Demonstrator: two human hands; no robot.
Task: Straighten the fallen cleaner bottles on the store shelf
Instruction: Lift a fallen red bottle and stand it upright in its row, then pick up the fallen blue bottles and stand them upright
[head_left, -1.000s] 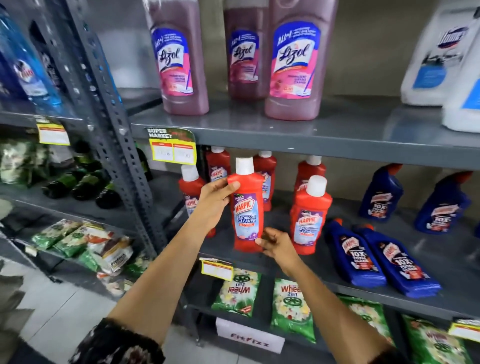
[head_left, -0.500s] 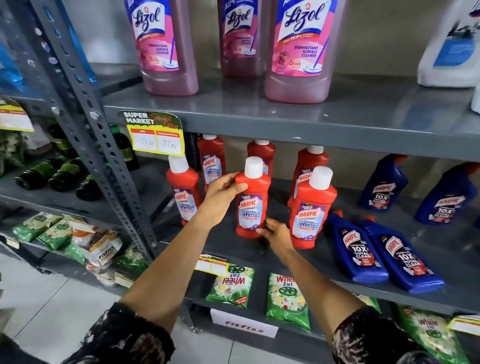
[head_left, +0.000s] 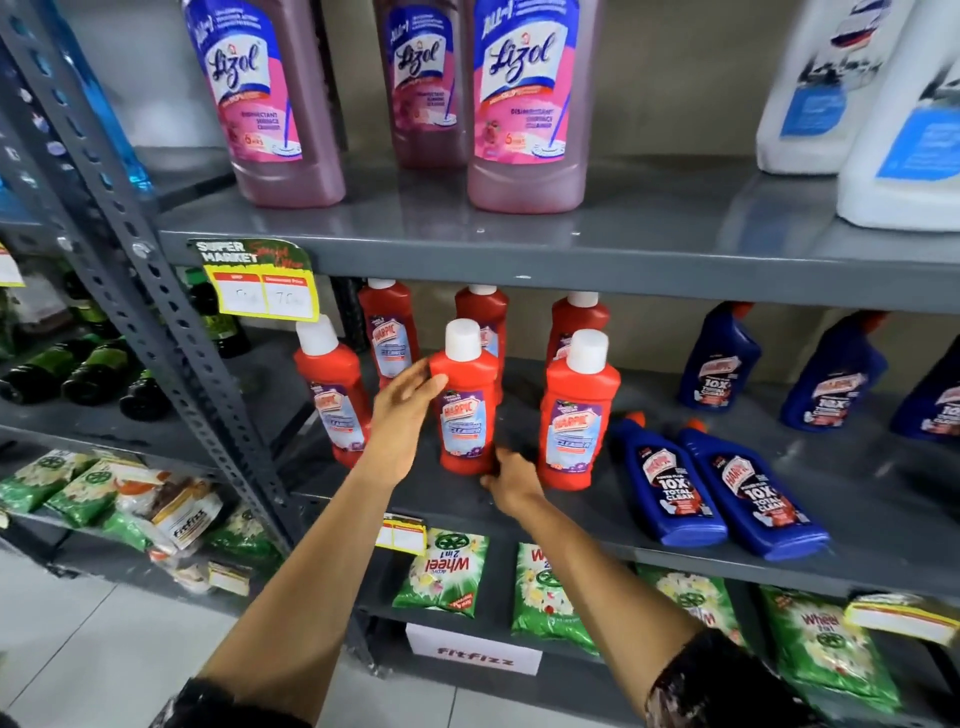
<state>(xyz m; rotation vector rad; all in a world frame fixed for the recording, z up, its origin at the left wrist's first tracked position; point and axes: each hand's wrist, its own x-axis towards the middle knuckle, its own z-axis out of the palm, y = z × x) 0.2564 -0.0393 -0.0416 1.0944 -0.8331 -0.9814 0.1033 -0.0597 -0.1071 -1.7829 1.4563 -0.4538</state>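
A grey metal store rack fills the view, its perforated upright (head_left: 156, 332) running diagonally down the left side, with pale floor tiles (head_left: 93, 649) below. The top shelf (head_left: 649, 234) carries pink Lizol bottles (head_left: 524, 104) toward its left and white jugs (head_left: 904, 124) at its right end; a yellow price tag (head_left: 262, 291) hangs from its front edge near the left corner. On the middle shelf (head_left: 857, 525) six red Harpic bottles stand upright at the left half, three along the front and three behind them. The centre front red bottle (head_left: 467, 400) stands just back from the front edge, between the left red bottle (head_left: 330, 389) and the right red bottle (head_left: 576, 415). Two blue Harpic bottles (head_left: 727, 483) lie flat on their backs near the front edge, just right of the red group, necks pointing toward the back wall; more blue bottles (head_left: 719, 364) stand upright at the rear right. Green detergent packets (head_left: 447, 571) lie on the lower shelf. The left hand (head_left: 405, 421) has its fingers loosely spread and extended, fingertips resting against the centre bottle's left shoulder without wrapping around it. The right hand (head_left: 511, 480) sits low at that bottle's base, its fingers partly curled and touching the bottom right corner; whether they actually pinch it cannot be told.
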